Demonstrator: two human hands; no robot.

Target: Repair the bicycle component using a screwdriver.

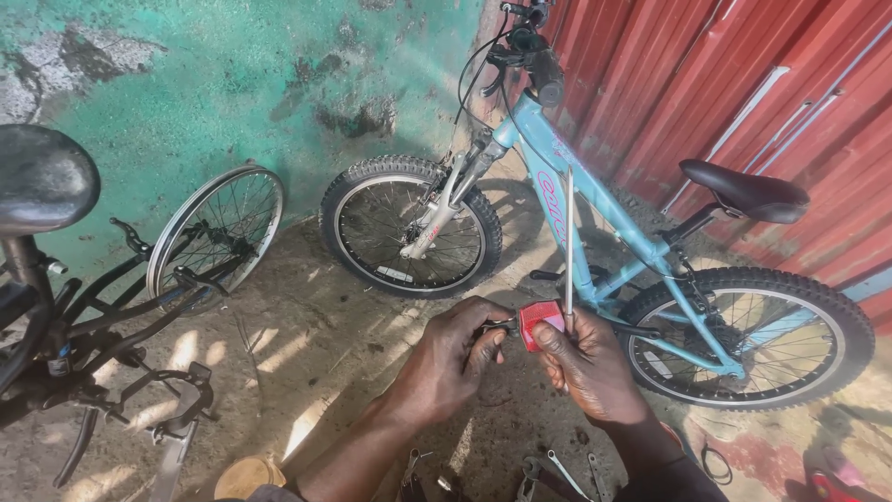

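Observation:
My left hand point(455, 358) pinches the black bracket of a small red reflector point(538, 321), held between both hands in the middle of the view. My right hand point(587, 364) steadies the reflector and grips a long thin metal tool point(569, 251), a screwdriver-like shaft pointing straight up. Just behind the hands a light blue child's bicycle point(595, 200) stands upright with its black saddle point(745, 191) to the right.
A black bicycle point(56, 307) with a bare silver rim point(218, 228) stands at left against a green wall point(232, 84). Red corrugated sheeting point(743, 84) rises at right. Several spanners point(557, 469) lie on the dirt ground near my arms.

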